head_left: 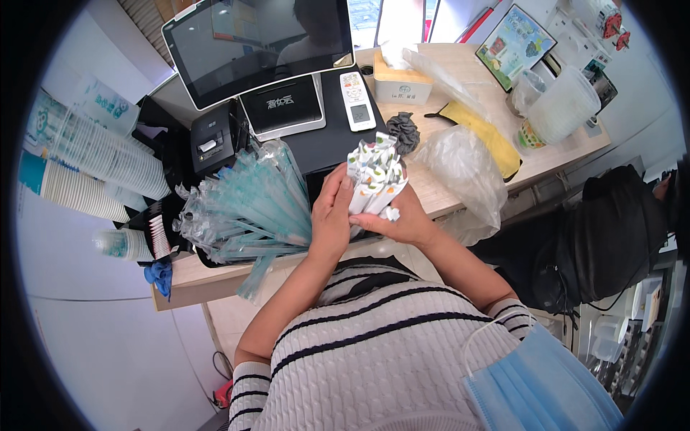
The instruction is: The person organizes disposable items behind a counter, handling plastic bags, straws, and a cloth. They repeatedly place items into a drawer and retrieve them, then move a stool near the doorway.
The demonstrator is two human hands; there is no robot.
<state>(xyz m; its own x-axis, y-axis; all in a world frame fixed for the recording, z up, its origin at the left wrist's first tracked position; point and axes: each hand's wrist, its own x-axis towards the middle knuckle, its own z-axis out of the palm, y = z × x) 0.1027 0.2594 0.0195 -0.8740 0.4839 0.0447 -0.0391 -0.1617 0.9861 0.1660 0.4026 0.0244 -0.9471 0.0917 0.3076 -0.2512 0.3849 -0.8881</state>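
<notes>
A bundle of white paper-wrapped sticks point(375, 175), perhaps wrapped straws, printed with small green and orange marks, is clasped between both my hands in front of my chest. My left hand point(333, 207) presses on the bundle's left side. On the right side, my right hand point(404, 215) wraps around it with the thumb across the lower end. Left of my hands, a thick fan of teal straws in clear plastic sleeves point(259, 199) fills a dark container point(207, 261). What lies under the bundle is hidden by my hands.
Beyond stand a touchscreen terminal point(264, 48), a receipt printer point(213, 134), a remote control point(357, 101) and a tissue box point(401, 89). A clear plastic bag point(463, 178), yellow pouch point(488, 137) and grey scrunchie point(403, 132) lie right. Stacked cups point(108, 153) rise left; a black bag point(609, 231) sits right.
</notes>
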